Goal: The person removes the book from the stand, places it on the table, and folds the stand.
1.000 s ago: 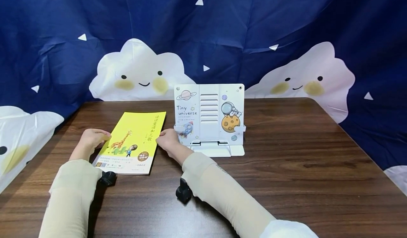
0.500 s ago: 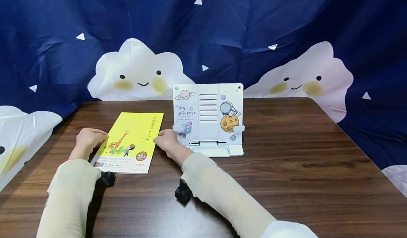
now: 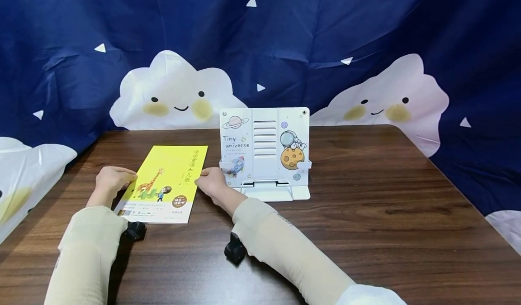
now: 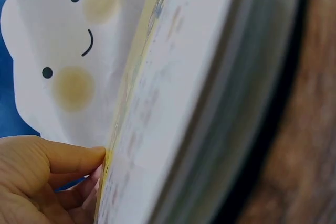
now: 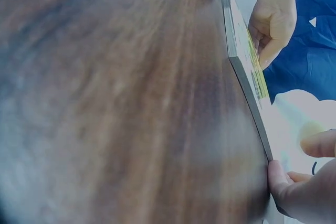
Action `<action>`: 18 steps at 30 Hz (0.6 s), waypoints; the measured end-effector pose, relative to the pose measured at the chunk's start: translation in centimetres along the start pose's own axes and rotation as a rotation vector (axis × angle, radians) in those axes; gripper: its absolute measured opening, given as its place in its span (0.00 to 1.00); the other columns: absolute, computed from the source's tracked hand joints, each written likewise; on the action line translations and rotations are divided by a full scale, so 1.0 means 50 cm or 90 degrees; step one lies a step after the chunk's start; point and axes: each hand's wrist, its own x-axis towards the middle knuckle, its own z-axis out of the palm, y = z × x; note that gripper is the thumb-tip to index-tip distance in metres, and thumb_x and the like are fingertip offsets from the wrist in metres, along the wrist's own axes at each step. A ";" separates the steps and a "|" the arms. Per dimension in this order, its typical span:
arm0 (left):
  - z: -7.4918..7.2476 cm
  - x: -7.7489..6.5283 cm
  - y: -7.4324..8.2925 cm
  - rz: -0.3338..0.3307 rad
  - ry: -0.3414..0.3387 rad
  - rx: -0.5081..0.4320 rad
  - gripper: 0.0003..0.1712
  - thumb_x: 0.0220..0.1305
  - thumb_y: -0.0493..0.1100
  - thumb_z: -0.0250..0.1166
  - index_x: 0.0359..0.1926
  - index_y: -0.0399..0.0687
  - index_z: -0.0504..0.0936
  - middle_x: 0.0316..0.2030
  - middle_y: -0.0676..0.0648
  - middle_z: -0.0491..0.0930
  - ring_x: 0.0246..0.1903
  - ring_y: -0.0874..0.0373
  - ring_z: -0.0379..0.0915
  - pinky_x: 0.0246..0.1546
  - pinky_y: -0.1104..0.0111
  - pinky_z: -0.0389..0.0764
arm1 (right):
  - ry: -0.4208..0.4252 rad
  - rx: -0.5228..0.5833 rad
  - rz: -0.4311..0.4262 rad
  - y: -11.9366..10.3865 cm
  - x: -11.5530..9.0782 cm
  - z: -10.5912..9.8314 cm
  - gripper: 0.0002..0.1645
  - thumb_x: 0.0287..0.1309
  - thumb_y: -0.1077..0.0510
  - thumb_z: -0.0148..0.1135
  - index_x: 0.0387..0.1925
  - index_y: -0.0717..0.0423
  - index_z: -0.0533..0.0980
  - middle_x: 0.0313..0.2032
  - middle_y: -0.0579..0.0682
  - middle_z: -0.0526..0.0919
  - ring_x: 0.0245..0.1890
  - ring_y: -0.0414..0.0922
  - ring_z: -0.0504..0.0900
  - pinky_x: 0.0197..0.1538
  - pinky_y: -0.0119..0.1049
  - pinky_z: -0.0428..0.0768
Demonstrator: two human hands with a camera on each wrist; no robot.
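A yellow book with a giraffe and a child on its cover lies on the left of the table, its top leaning a little to the right. My left hand pinches its left edge, and in the left wrist view that thumb presses against the yellow edge. On the opposite side my right hand grips the right edge near mid-height. The right wrist view catches the book's thin side above the dark table, with the right hand's fingertips right at it. Fingers under the book are hidden.
Just right of the book stands a white book stand printed with planets, a rocket and an astronaut. The brown wooden table extends to the right. A dark blue cloth with smiling clouds hangs behind.
The head view has turned slightly, so everything sits a little further left in it. Both hands keep their hold on the book, which has hardly moved relative to the stand.
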 end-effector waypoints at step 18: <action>0.017 0.104 -0.079 0.060 0.024 -0.001 0.22 0.53 0.46 0.59 0.44 0.33 0.74 0.35 0.41 0.73 0.22 0.64 0.71 0.25 0.71 0.73 | -0.026 -0.026 -0.024 0.002 -0.027 -0.005 0.19 0.46 0.67 0.58 0.44 0.66 0.73 0.34 0.50 0.76 0.28 0.41 0.71 0.28 0.30 0.69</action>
